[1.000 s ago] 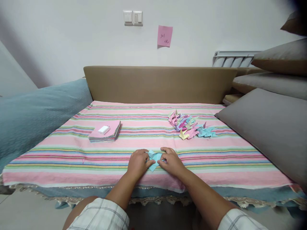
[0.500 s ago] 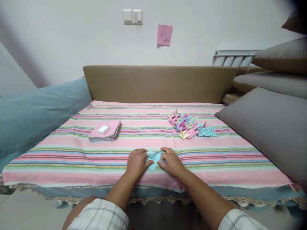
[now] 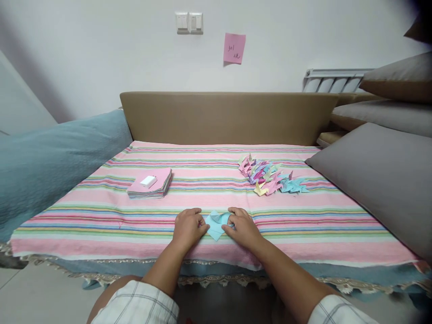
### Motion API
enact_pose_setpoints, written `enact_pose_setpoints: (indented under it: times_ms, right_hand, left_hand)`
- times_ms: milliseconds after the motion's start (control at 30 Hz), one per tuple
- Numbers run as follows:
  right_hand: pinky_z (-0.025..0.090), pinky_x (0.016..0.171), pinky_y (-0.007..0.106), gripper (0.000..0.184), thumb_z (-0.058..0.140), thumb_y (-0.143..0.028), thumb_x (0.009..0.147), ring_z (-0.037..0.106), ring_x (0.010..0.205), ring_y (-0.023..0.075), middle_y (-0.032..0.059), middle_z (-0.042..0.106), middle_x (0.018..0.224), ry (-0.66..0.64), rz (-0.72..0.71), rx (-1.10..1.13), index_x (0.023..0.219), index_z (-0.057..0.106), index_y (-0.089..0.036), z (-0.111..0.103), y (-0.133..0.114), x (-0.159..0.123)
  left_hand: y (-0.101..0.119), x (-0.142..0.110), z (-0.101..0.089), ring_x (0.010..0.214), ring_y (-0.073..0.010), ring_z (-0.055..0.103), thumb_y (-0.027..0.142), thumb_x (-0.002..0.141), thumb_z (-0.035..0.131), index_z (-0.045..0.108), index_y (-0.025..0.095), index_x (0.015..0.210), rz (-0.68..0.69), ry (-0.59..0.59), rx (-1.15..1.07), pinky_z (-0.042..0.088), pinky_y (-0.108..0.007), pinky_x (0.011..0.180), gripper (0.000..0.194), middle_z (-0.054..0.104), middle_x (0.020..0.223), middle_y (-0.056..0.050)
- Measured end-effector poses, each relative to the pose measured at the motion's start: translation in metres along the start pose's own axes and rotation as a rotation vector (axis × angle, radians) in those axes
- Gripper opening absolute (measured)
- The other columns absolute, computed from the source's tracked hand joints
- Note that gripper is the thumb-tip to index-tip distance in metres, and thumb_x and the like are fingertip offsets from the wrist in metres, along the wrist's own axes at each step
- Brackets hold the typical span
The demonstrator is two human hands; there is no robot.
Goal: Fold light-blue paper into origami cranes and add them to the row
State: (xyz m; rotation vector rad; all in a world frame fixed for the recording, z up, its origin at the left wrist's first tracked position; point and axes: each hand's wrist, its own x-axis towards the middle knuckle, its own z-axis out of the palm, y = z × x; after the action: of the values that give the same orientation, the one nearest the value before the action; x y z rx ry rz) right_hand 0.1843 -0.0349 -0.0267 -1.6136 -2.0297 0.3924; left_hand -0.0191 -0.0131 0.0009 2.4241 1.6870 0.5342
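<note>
Evidently part-folded, the light-blue paper (image 3: pixel 215 231) lies on the striped cloth (image 3: pixel 202 197) between the right hand (image 3: pixel 243 228), pinching its right side, and the left hand (image 3: pixel 189 227), whose grip is unclear, with finished paper cranes (image 3: pixel 272 184) heaped beyond.

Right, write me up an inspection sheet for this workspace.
Surface: striped cloth, lightly creased.
Job's things: light blue sheet, partly folded, one flap raised; paper stack at left; mixed-colour paper cranes in a loose heap at right.
Clutter: small white block on the stack.
Left hand: fingers at the sheet's left edge; grip unclear.
Right hand: fingers hold the sheet's right side.
Cables: nothing seen.
Surroundings: brown board behind; grey cushions at right; blue padding at left; wall with switches and a pink note.
</note>
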Motion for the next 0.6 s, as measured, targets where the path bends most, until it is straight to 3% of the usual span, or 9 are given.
enact_pose_setpoints:
  times_ms: [200,367,500,600]
  right_hand:
    - [0.035,0.092,0.041,0.01,0.066,-0.03,0.072,0.045,0.112,0.0254,0.0075,0.054,0.121,0.002,-0.008,-0.011,0.069,0.062,-0.02,0.001,0.001,0.0]
    - [0.035,0.092,0.041,0.011,0.065,-0.031,0.073,0.045,0.112,0.0254,0.0082,0.054,0.121,-0.002,-0.015,-0.014,0.071,0.063,-0.02,0.003,0.003,0.0]
    - [0.035,0.092,0.041,0.011,0.065,-0.03,0.074,0.045,0.112,0.0255,0.0083,0.054,0.122,-0.009,-0.013,-0.014,0.071,0.063,-0.02,0.002,0.003,0.0]
    - [0.035,0.091,0.04,0.01,0.065,-0.029,0.074,0.045,0.112,0.0257,0.008,0.054,0.122,-0.015,-0.005,-0.018,0.071,0.063,-0.02,0.001,0.001,0.0]
  left_hand:
    - [-0.005,0.0,-0.001,0.103,-0.0247,0.057,0.028,0.066,0.067,0.066,0.022,0.061,-0.024,-0.03,0.02,0.04,-0.038,0.088,0.008,0.065,0.112,-0.004]
    - [-0.008,-0.001,-0.004,0.102,-0.0234,0.057,0.022,0.067,0.064,0.063,0.022,0.066,-0.005,-0.043,-0.003,0.039,-0.035,0.086,0.001,0.067,0.102,-0.003]
    - [-0.01,-0.002,-0.011,0.089,-0.0207,0.058,0.015,0.068,0.057,0.061,0.022,0.071,-0.013,-0.063,-0.013,0.04,-0.031,0.078,0.009,0.067,0.085,-0.002]
    - [-0.006,-0.006,-0.014,0.083,-0.02,0.056,0.011,0.068,0.05,0.06,0.021,0.08,-0.074,0.003,-0.05,0.04,-0.031,0.074,0.018,0.065,0.083,-0.002]
